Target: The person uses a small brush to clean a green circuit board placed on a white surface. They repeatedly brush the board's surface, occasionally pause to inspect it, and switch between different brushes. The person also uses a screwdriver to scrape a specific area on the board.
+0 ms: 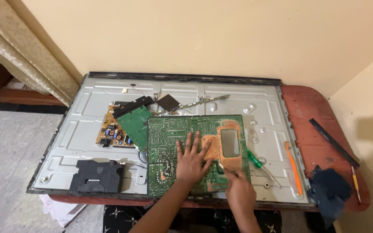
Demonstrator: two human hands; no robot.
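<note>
Head view:
Landmark: panel (87, 129), a grey metal TV back lying flat on a red-brown table (320, 125), filling most of it.
Board: large green board (169, 133) lies solder side up on the panel's near middle, its near edge about level with the panel's near edge.
Left hand: left hand (191, 160) lies flat on the board's centre, fingers spread apart, pressing down and gripping nothing.
Right hand: right hand (238, 190) is at the board's near right corner, fingers pinched together on a thin pale tool (226, 168); its tip touches the board.
Progress: judging by how things lie, the board is already off its mounts and turned over; a second board (115, 129) with parts showing lies on the panel's left. Work on the solder side looks under way, not finished.
Axis: the board is nearly square, its slightly longer side running left-right, parallel to the panel's long edge.
Nearby: green screwdriver (257, 163) just right of the board; orange pry tool (294, 168) at the panel's right edge; black cover (96, 177) at its near left.
</note>
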